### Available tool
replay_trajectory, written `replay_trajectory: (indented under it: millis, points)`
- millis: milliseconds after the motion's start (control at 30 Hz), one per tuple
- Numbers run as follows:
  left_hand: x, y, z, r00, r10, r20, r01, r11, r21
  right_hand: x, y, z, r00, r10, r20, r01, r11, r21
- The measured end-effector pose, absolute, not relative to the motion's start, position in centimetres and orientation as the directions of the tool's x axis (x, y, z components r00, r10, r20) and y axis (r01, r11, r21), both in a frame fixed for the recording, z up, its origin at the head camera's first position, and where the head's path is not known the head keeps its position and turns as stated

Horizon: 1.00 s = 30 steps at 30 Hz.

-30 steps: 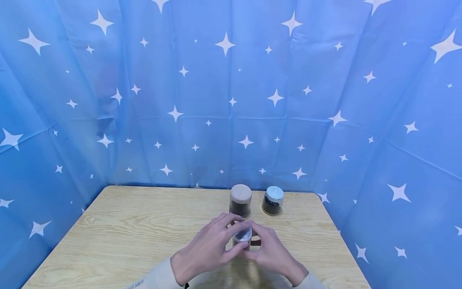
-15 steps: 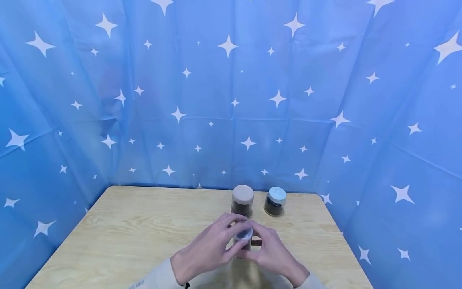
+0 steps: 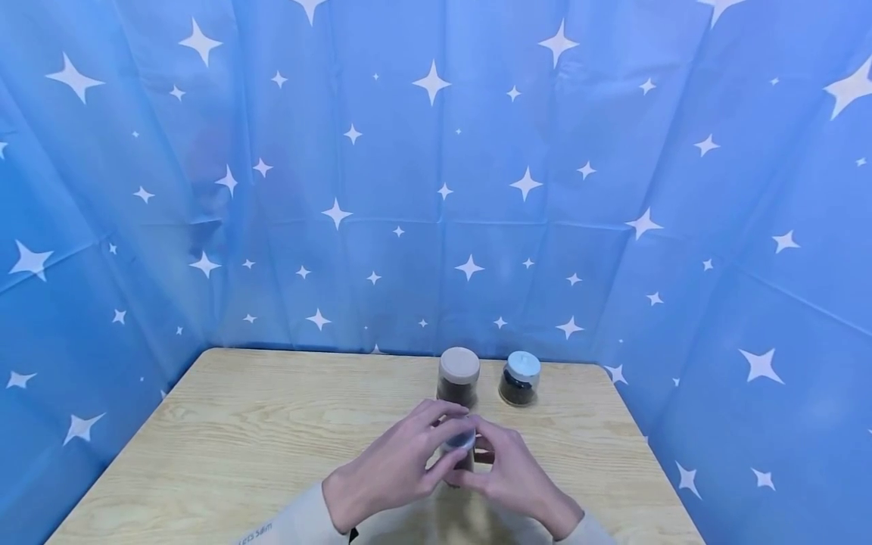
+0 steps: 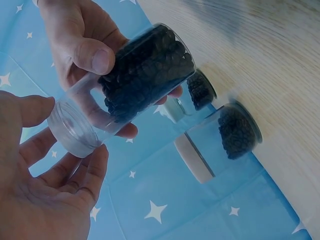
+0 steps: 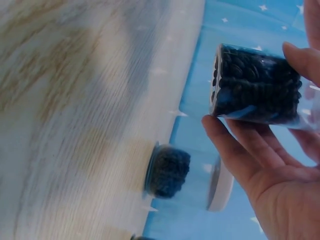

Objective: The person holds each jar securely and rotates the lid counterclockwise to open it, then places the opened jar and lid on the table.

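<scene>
A clear jar point(image 4: 150, 70) filled with dark, bean-like pieces is held between both hands near the front of the table. My left hand point(image 3: 398, 462) grips its clear lid point(image 4: 75, 132), thumb on one side and fingers curled on the other. Around the jar's body, my right hand point(image 3: 511, 469) has its thumb and fingers on opposite sides, one fingertip close to the base in the right wrist view. In the head view the hands hide much of the jar.
Just behind the hands stands a taller jar point(image 3: 458, 392) with a pinkish-beige lid and dark contents. To its right is a shorter jar point(image 3: 518, 387) with a light blue lid. A blue star-patterned curtain point(image 3: 381, 174) borders the wooden table point(image 3: 272, 424).
The head view has shifted slightly. Both hands keep hold of the jar and its lid in nearly the same place; the lid's top looks slightly different between the fingers.
</scene>
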<state>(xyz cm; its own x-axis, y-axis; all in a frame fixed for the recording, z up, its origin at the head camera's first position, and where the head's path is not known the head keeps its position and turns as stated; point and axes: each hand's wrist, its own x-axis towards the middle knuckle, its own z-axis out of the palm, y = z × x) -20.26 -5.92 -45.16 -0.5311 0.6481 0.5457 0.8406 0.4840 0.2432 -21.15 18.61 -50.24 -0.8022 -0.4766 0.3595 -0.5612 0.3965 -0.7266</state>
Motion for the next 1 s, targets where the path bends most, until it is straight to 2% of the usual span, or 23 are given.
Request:
replay_trajectory:
  millis: [433,700,1000]
  points:
    - [-20.4,-6.2,-45.1,-0.525,0.664,0.533,0.844,0.487,0.225,-21.0,18.1,-50.2,-0.821,-0.457,0.342,-0.532,0.397,-0.748]
    - [-20.6,-6.5,-44.8,-0.536,0.661,0.525,0.84,0.476,0.259,-21.1,17.7,-50.3,-0.829,-0.484,0.278,-0.472,0.341,-0.813]
    - [-20.7,-6.6,-44.3,-0.539,0.669,0.511,0.84,0.475,0.264,-21.4,17.4,-50.6,-0.838,-0.46,0.292,-0.46,0.309,-0.833]
